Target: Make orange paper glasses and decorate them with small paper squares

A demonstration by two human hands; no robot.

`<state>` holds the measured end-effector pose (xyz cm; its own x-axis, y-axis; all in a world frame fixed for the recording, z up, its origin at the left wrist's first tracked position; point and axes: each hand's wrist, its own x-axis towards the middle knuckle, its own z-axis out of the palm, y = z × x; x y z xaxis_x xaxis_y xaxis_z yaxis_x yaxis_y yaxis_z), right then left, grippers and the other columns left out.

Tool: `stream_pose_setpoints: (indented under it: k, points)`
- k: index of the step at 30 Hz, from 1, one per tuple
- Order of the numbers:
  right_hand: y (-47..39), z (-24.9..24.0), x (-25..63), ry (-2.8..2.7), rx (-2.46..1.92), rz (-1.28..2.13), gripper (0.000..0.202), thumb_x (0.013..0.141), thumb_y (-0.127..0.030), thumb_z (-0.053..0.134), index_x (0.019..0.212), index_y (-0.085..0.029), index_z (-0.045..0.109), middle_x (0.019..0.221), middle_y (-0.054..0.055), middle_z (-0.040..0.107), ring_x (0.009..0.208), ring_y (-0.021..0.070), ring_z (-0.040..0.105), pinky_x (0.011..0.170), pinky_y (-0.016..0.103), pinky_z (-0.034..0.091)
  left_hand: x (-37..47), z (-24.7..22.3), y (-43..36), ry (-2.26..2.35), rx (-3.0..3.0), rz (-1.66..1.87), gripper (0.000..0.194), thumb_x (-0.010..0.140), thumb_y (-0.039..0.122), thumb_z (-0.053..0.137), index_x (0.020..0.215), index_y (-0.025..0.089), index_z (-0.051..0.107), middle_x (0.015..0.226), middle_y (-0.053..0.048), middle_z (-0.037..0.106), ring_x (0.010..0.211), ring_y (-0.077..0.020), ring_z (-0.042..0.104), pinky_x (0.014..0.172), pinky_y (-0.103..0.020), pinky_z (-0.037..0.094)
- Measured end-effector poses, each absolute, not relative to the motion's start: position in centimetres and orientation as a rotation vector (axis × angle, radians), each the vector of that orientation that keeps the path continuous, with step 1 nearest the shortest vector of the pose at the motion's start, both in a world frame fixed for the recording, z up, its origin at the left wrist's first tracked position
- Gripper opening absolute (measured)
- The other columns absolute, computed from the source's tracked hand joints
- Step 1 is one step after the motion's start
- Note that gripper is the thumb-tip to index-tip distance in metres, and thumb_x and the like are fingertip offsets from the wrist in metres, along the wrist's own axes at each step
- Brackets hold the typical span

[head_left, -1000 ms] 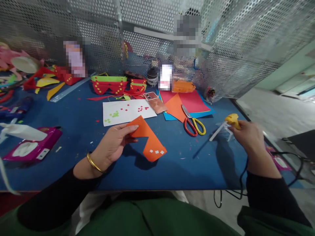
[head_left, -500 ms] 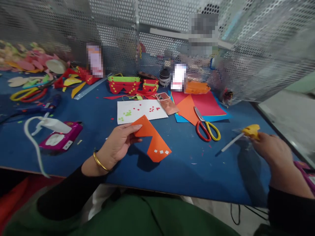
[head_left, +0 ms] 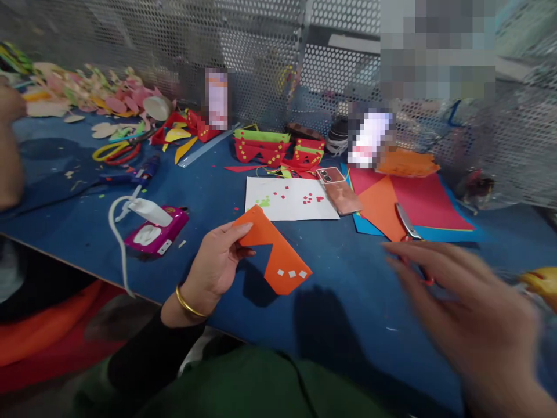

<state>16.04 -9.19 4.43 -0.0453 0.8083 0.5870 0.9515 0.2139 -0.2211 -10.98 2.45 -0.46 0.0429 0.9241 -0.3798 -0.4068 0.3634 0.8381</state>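
My left hand pinches the upper corner of an orange paper mask cutout, held slightly above the table. Three small white squares sit in a row near its lower edge. Blurred by motion, my right hand hovers over the table at the right, fingers stretched out, with nothing visible in them. Partly behind its fingertips lie red-handled scissors. A yellow tool, perhaps a glue gun, rests at the right edge beyond this hand. A white sheet bears small red and green paper bits.
Red and green paper masks stand at the back beside a ruler. Coloured paper sheets lie under a phone. A purple socket box and blue glue gun are leftward. Another person's arm reaches in.
My right hand has let go of the yellow tool and moved left towards the scissors. The view has turned right. My left hand still holds the orange cutout.
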Motion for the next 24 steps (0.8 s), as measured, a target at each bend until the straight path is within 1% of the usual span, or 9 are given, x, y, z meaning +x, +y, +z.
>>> stream_pose_setpoints:
  k: [2,4,5,8,11,14,19,21,24]
  points:
    - [-5.6,3.5,13.2,-2.024,-1.479,-0.224,0.016,0.098,-0.025,0.057,0.106,-0.027,0.071,0.094,0.003,0.073,0.085,0.0203,0.068,0.075,0.034,0.048,-11.2,-0.6,2.5,1.086,0.610,1.112,0.031,0.057,0.029,0.090,0.081,0.014,0.078,0.079,-0.004,0.074,0.066,-0.0137,0.064,0.048,-0.020,0.052]
    - [-2.2,1.8,11.8,-2.050,-1.467,-0.140,0.015,0.098,-0.024,0.057,0.099,-0.023,0.072,0.092,0.003,0.074,0.083,0.0198,0.068,0.076,0.033,0.048,-11.3,-0.7,2.6,1.086,0.623,1.096,0.032,0.059,0.031,0.089,0.083,0.014,0.079,0.079,-0.004,0.074,0.066,-0.0137,0.064,0.049,-0.020,0.052]
    - [-0.7,0.8,11.4,-2.053,-1.498,-0.131,0.016,0.098,-0.024,0.057,0.097,-0.022,0.073,0.090,0.004,0.074,0.081,0.0200,0.067,0.074,0.034,0.048,-11.4,-0.7,2.6,1.084,0.625,1.087,0.031,0.060,0.032,0.089,0.084,0.014,0.079,0.079,-0.004,0.074,0.066,-0.0137,0.064,0.049,-0.021,0.051]
    - [3.2,-2.1,11.1,-2.033,-1.586,-0.100,0.019,0.097,-0.024,0.056,0.096,-0.021,0.075,0.089,0.005,0.074,0.078,0.0201,0.067,0.070,0.033,0.046,-11.5,-0.9,2.6,1.078,0.618,1.064,0.028,0.062,0.033,0.087,0.082,0.016,0.079,0.078,-0.003,0.074,0.065,-0.0131,0.063,0.050,-0.021,0.050]
    - [5.5,-3.9,10.8,-2.102,-1.625,-0.116,0.022,0.097,-0.022,0.054,0.098,-0.019,0.076,0.089,0.007,0.073,0.078,0.0194,0.066,0.070,0.032,0.044,-11.4,-0.9,2.5,1.074,0.615,1.022,0.026,0.064,0.033,0.085,0.082,0.016,0.079,0.079,-0.004,0.074,0.067,-0.0136,0.063,0.052,-0.021,0.049]
    - [6.6,-4.6,10.5,-2.181,-1.622,-0.162,0.022,0.097,-0.024,0.055,0.097,-0.019,0.077,0.089,0.008,0.072,0.078,0.0194,0.063,0.072,0.033,0.040,-11.3,-0.8,2.4,1.077,0.618,0.968,0.025,0.067,0.034,0.084,0.083,0.015,0.079,0.083,-0.006,0.075,0.069,-0.0143,0.063,0.053,-0.022,0.049]
    - [7.1,-4.6,10.3,-2.335,-1.608,-0.260,0.032,0.101,-0.026,0.050,0.084,-0.018,0.075,0.083,0.007,0.069,0.074,0.0186,0.056,0.073,0.034,0.033,-11.3,-0.8,2.2,1.048,0.625,0.929,0.024,0.070,0.034,0.082,0.086,0.016,0.080,0.084,-0.008,0.076,0.068,-0.0148,0.063,0.055,-0.022,0.048]
    - [7.2,-4.6,10.3,-2.397,-1.594,-0.310,0.033,0.101,-0.024,0.048,0.081,-0.017,0.074,0.080,0.008,0.067,0.073,0.0189,0.053,0.074,0.035,0.031,-11.3,-0.8,2.2,1.046,0.618,0.918,0.023,0.071,0.034,0.082,0.085,0.016,0.080,0.084,-0.008,0.076,0.068,-0.0144,0.062,0.055,-0.022,0.049]
    - [7.3,-4.6,10.2,-2.485,-1.563,-0.388,0.030,0.099,-0.018,0.049,0.081,-0.016,0.073,0.078,0.008,0.065,0.073,0.0195,0.049,0.074,0.036,0.029,-11.4,-0.9,2.1,1.046,0.624,0.914,0.022,0.072,0.034,0.082,0.084,0.017,0.080,0.083,-0.007,0.075,0.069,-0.0142,0.062,0.055,-0.021,0.049]
